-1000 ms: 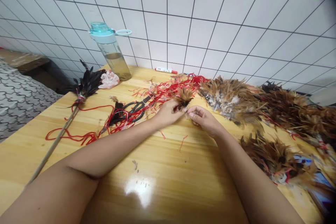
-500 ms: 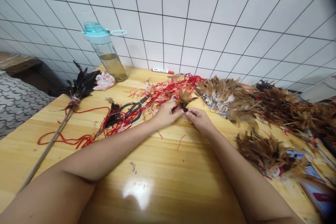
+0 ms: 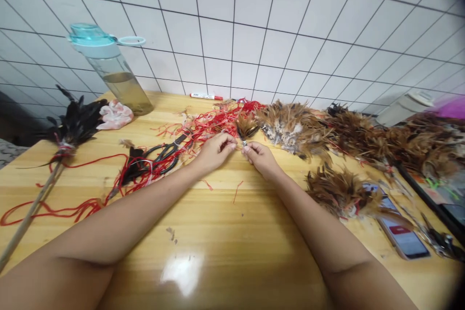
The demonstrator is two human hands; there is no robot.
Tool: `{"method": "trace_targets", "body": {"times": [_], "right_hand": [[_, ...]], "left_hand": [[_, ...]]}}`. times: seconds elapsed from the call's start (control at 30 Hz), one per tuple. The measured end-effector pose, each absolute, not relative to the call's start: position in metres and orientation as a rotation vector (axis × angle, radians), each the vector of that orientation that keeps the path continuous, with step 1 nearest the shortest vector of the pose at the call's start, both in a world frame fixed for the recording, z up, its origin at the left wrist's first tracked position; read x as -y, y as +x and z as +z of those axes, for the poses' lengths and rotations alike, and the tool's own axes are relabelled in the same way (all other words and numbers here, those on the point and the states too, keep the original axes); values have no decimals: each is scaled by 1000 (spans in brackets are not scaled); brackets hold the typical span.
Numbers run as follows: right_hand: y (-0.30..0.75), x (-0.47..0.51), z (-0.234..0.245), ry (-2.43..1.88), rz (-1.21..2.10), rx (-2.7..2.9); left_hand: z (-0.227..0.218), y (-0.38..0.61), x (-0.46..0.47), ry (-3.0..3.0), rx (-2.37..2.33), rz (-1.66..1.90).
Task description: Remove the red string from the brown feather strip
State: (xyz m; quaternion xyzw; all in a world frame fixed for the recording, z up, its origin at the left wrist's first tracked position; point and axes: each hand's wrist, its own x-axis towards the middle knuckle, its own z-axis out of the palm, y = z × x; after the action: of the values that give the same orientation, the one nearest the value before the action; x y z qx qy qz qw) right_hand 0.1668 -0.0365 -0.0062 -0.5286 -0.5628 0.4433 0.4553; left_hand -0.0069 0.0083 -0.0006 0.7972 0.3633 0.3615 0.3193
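Note:
A small bunch of brown feathers (image 3: 247,128) stands up between both hands above the wooden table (image 3: 225,232). My left hand (image 3: 214,150) pinches the base of the bunch from the left. My right hand (image 3: 259,157) pinches the same base from the right, fingers closed. A tangle of red string (image 3: 214,123) lies just behind the hands. Black scissors (image 3: 163,152) rest in the string to the left of my left hand.
Piles of brown feathers (image 3: 298,126) run along the right and back. A phone (image 3: 403,237) lies at the right edge. A water bottle (image 3: 116,72), a pink cloth (image 3: 114,114) and a black feather duster on a stick (image 3: 69,128) stand left. A marker (image 3: 205,97) lies by the tiled wall.
The view has shifted right, bringing the phone into sight. Both hands stay pinched on the feather bunch, with the right hand closing in on its base.

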Motion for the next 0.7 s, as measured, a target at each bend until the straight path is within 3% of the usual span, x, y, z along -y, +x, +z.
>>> {"method": "trace_targets", "body": {"times": [0.13, 0.4, 0.5, 0.7], "right_hand": [[173, 43, 17, -1388, 1002, 1369], [229, 128, 122, -1686, 505, 1540], [259, 185, 120, -1866, 417, 1359], [301, 272, 63, -2253, 279, 1229]], "left_hand": [[-2, -10, -11, 2323, -954, 950], [-1, -11, -6, 2452, -801, 1005], [-3, -11, -7, 2453, -790, 1006], [-9, -11, -8, 2444, -803, 997]]}}
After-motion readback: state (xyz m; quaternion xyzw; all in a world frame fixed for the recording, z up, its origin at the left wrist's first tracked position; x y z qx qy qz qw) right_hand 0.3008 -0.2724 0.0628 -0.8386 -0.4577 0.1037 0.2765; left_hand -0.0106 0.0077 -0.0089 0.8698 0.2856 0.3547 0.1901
